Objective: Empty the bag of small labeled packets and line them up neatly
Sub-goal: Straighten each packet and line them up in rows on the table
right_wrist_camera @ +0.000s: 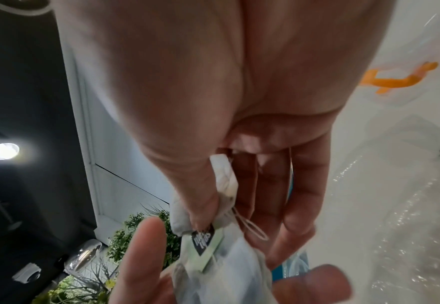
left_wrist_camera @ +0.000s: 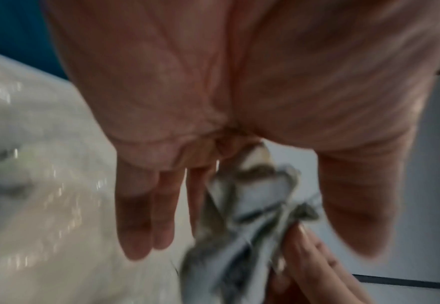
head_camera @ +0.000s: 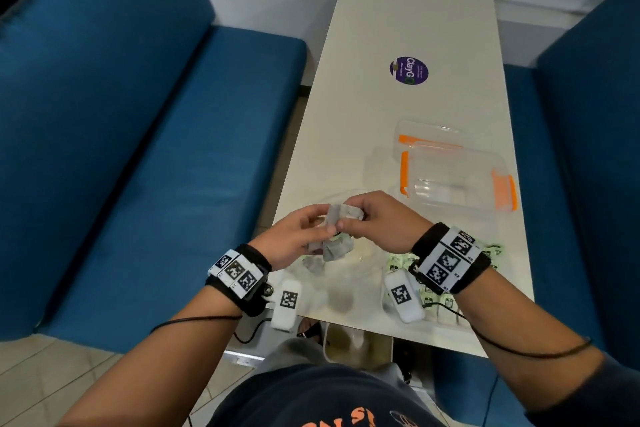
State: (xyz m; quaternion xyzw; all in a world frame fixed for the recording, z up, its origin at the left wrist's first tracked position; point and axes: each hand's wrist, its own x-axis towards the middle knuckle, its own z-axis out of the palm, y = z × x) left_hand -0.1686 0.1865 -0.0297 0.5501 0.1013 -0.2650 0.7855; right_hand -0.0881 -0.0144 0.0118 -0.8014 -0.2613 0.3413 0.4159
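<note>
Both hands on a clump of tea bags above the bench

Left hand [head_camera: 294, 236] and right hand [head_camera: 377, 222] pinch the tea bags [head_camera: 337, 236]; the clump hangs lengthwise downward.

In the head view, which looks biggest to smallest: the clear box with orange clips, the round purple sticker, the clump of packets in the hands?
1. clear box
2. clump of packets, nearer the camera and partly hidden by hands
3. purple sticker, farthest away

Far half of white table [head_camera: 408, 21] bare save flat purple sticker [head_camera: 409, 70]; near right blocked by clear orange-clipped container [head_camera: 457, 177] and its lid [head_camera: 427, 135], near edge by lined-up packets [head_camera: 440, 302], centre by clear bag [head_camera: 346, 274], open strip along left edge.
</note>
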